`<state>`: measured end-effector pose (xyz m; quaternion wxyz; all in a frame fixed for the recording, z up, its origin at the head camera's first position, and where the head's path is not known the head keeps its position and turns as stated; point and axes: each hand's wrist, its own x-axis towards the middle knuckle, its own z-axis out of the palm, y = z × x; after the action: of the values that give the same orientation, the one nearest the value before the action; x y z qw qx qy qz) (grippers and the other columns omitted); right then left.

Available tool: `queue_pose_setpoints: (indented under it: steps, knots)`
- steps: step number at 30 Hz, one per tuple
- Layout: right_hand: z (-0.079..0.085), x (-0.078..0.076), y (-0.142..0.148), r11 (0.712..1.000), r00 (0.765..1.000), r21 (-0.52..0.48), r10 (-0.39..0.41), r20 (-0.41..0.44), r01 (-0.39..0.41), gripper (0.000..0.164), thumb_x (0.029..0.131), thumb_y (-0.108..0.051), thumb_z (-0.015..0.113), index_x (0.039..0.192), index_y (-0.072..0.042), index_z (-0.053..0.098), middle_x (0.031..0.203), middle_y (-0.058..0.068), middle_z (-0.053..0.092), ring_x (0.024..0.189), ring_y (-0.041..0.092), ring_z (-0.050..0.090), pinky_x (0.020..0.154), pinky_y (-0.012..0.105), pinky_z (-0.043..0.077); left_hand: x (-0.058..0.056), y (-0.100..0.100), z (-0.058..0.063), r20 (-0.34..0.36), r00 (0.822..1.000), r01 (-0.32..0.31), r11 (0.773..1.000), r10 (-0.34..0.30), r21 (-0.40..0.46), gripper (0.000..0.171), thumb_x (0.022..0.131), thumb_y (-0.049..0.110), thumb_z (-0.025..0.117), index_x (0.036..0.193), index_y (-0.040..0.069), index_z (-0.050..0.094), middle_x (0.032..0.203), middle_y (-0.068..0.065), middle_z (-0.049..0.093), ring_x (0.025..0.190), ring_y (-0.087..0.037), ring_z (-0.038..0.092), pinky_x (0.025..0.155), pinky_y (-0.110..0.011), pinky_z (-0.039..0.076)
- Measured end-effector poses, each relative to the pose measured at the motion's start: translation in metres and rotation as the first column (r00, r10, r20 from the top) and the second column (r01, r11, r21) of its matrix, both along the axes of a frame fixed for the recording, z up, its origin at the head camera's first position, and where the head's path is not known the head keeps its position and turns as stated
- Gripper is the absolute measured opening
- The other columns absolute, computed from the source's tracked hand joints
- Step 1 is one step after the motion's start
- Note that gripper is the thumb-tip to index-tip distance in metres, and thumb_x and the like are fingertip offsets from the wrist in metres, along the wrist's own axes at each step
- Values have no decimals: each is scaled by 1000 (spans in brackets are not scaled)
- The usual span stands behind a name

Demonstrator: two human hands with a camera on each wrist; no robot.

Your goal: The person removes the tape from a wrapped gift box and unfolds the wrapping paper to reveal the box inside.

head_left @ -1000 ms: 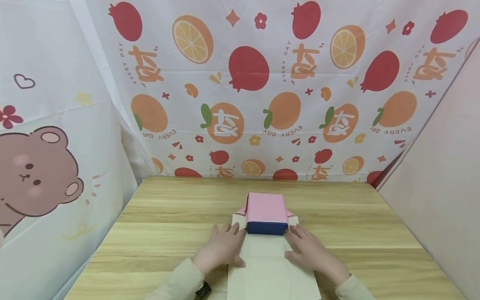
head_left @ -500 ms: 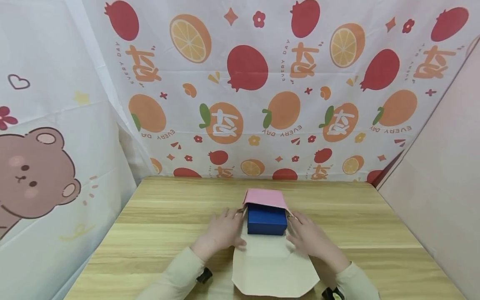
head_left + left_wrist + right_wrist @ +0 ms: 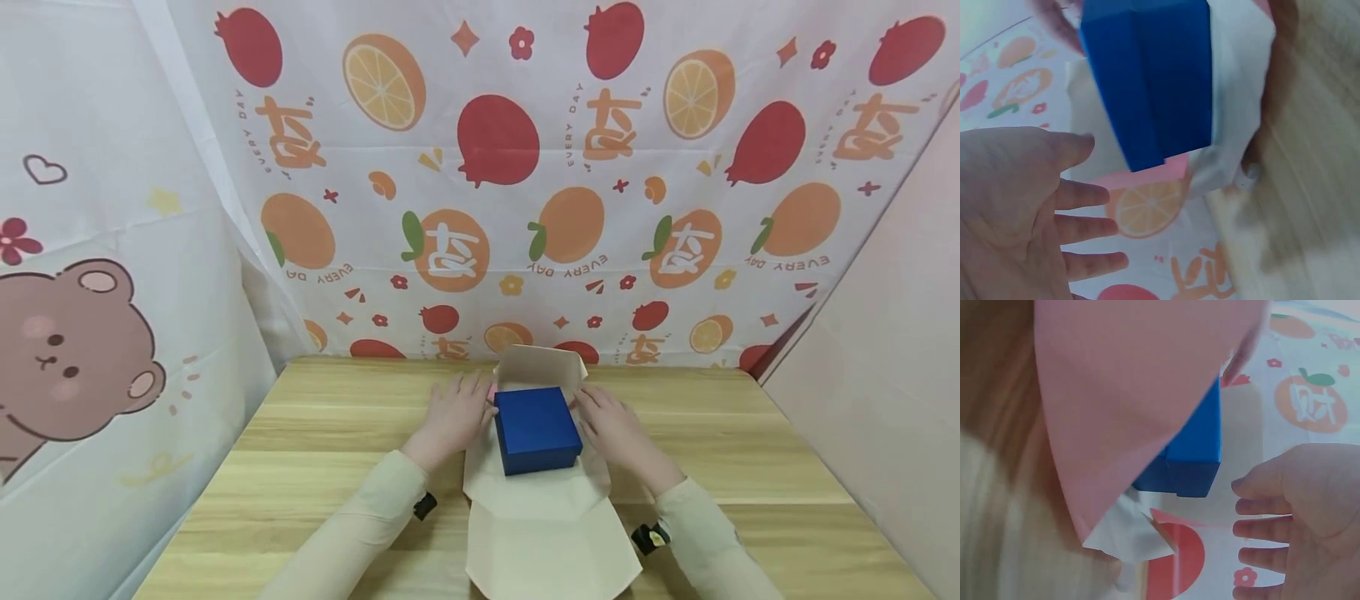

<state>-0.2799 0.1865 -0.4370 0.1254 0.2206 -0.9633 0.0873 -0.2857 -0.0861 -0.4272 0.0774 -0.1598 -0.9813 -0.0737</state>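
Note:
A small dark blue box (image 3: 537,427) sits on an unfolded cardboard box (image 3: 551,542), cream inside and pink outside. The cardboard's far panel stands up behind the blue box. At the left of the blue box is my left hand (image 3: 453,417), fingertips by the raised panel's edge. My right hand (image 3: 611,425) lies on the opposite side, its fingertips near the panel's right edge. Both wrist views show straight fingers, holding nothing: the left hand (image 3: 1016,212) beside the blue box (image 3: 1154,81), the right hand (image 3: 1304,519) near a pink side flap (image 3: 1129,394).
The wooden table (image 3: 337,450) extends on both sides of the cardboard. Behind it hangs a fruit-print cloth (image 3: 495,192), and a bear-print cloth (image 3: 67,350) covers the left side. Each wrist wears a black strap, such as the right strap (image 3: 648,537).
The pink far panel that covered the blue box has swung back and upright, uncovering the blue box's top. Both hands have moved farther away along its sides. The blue box has turned slightly.

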Motion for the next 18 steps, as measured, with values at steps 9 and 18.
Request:
queue_pose_setpoints:
  steps: [9,18]
  knots:
    - [-3,-29,-5,998,997,55,11,-78,-7,41,93,-17,63,130,-1,57,117,16,61,112,34,58,88,56,52,-25,8,-10,-59,998,-8,1000,6,-29,36,101,24,51,136,14,53,150,-12,44,135,-38,43,98,-65,41]
    - [-5,-62,0,996,997,47,-71,11,70,51,96,-19,60,141,-1,47,133,20,54,127,36,49,95,60,47,-40,17,-12,-474,876,101,995,-95,-13,54,95,25,62,145,17,44,142,-11,53,126,-32,54,98,-50,49]
